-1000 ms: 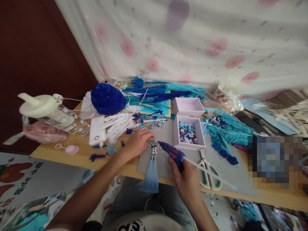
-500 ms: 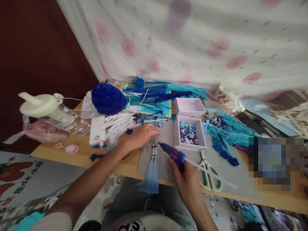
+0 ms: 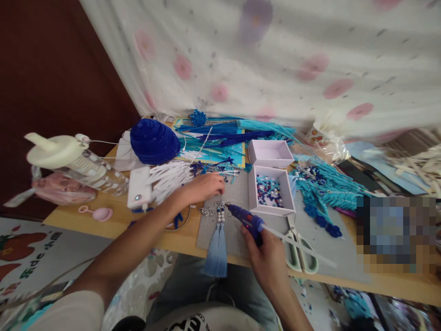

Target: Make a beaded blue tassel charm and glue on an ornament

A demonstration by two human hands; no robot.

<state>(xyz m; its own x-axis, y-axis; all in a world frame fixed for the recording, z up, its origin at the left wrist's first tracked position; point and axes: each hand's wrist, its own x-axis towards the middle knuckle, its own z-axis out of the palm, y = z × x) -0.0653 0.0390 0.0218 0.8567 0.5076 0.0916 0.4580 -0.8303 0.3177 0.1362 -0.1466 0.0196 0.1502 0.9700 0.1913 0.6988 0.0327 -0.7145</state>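
My right hand [image 3: 267, 257] grips a blue glue gun [image 3: 245, 220] with a clear glue stick out of its back; the nozzle points at a beaded ornament with two pale blue tassels [image 3: 217, 241] on the grey cutting mat [image 3: 237, 234]. My left hand [image 3: 203, 186] reaches across the mat's far left corner, fingers curled down over small blue and silver pieces near the white feather-like strips [image 3: 168, 177]. What the fingers hold, if anything, is hidden.
An open white box of beads [image 3: 269, 191] and its lid [image 3: 270, 153] lie beyond the gun. Scissors [image 3: 298, 248] lie at its right. A dark blue round piece [image 3: 154, 141], white power bank [image 3: 138, 187], a bottle [image 3: 74, 161] and turquoise strips [image 3: 324, 188] crowd the wooden table [image 3: 113, 225].
My left hand has moved away from the tassel ornament, up and to the right toward the small pieces at the mat's far edge. The right hand with the glue gun has stayed put.
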